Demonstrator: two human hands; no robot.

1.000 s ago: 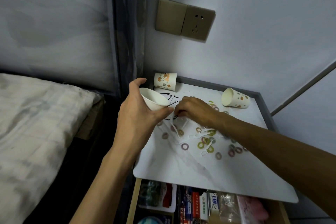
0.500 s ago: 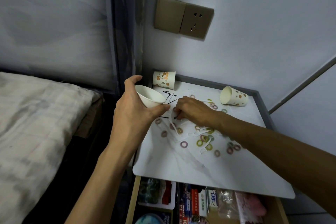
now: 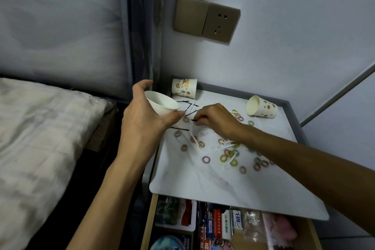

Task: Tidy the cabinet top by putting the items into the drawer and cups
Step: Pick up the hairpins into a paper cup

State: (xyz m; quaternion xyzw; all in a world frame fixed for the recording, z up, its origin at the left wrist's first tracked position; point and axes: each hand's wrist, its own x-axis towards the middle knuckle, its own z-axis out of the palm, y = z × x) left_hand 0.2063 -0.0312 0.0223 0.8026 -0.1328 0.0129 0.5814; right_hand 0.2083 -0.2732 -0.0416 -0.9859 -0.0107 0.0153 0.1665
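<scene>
Hairpins (image 3: 180, 128) and coloured hair rings (image 3: 206, 159) mostly unsorted across the bench (image 3: 203, 189), so tidying looks barely begun. Left hand (image 3: 142, 122) grips a plain white cup (image 3: 162, 105) at the far-left edge; right hand (image 3: 218, 119) beside it pinches one black pin (image 3: 193, 120). Drawer (image 3: 149, 221) open at near side; its packet labels unreadable.

Plain white cup (image 3: 162, 104) tilted in my left hand (image 3: 142, 124). My right hand (image 3: 215, 119) pinches one black hairpin (image 3: 193, 121). Loose pins (image 3: 180, 129) and coloured hair ties (image 3: 206, 159) lie scattered on the cabinet top (image 3: 203, 184). Printed cup (image 3: 184, 87) stands back-left; second printed cup (image 3: 261, 108) lies on its side. Drawer (image 3: 149, 223) open, packed.
</scene>
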